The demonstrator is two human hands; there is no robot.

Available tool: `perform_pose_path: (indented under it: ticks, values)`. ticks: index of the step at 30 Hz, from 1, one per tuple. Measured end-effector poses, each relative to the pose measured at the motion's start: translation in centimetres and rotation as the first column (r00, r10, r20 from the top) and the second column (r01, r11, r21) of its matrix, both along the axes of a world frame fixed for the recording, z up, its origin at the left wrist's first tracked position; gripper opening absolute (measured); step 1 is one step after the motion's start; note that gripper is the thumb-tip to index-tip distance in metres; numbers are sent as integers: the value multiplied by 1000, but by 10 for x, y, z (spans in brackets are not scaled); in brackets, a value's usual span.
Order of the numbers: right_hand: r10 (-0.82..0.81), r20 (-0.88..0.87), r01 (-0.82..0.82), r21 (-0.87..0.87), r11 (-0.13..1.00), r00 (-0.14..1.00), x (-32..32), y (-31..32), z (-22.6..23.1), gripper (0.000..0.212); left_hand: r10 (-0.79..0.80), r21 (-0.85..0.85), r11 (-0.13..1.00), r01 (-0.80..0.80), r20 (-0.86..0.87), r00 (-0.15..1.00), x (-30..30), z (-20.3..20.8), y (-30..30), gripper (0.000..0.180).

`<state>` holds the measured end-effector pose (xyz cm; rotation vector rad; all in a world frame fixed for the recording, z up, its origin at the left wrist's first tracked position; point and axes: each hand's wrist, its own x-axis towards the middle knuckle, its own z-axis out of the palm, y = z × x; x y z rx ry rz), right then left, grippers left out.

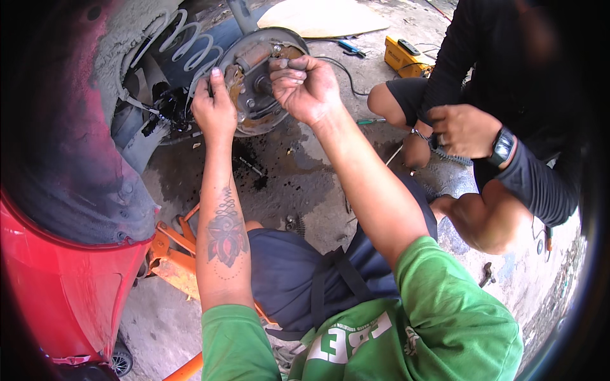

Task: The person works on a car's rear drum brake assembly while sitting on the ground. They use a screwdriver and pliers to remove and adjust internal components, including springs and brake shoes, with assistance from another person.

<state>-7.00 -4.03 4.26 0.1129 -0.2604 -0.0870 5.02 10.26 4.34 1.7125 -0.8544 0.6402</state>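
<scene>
A drum brake assembly with its drum off shows rusty brake shoes, a centre hub and a brownish cylinder near the top. My left hand is closed at its left edge, thumb up beside a rusty brake shoe; the curled fingertips are partly hidden. On the upper right of the assembly, my right hand has its fingers curled in a pinch, palm side toward me. Whatever lies between those fingertips is too small to make out. A grey coil spring stands behind my left hand.
The red car body rises at left, above an orange floor jack. A co-worker in dark clothes crouches at right, a hand near the knees. Behind are a yellow case and a pale panel. Oil stains and loose tools mark the floor.
</scene>
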Motion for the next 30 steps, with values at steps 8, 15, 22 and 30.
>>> perform_pose_path:
  ticks: [8,15,22,30]
  values:
    - [-40,13,40,9,999,999,21,12,-10,14,-13,-25,1000,13,12,1000,-3,1,-1,48]
    - [-520,-188,181,-797,576,833,-29,-18,5,29,-12,-71,997,12,7,1000,0,-1,-1,44]
    - [-781,477,-86,-830,-551,402,-4,-55,-16,42,-42,-151,987,48,44,998,2,-2,-5,44]
    - [-814,182,-253,-894,-371,552,-52,-87,-90,36,-47,-94,994,47,4,999,2,-3,-1,47]
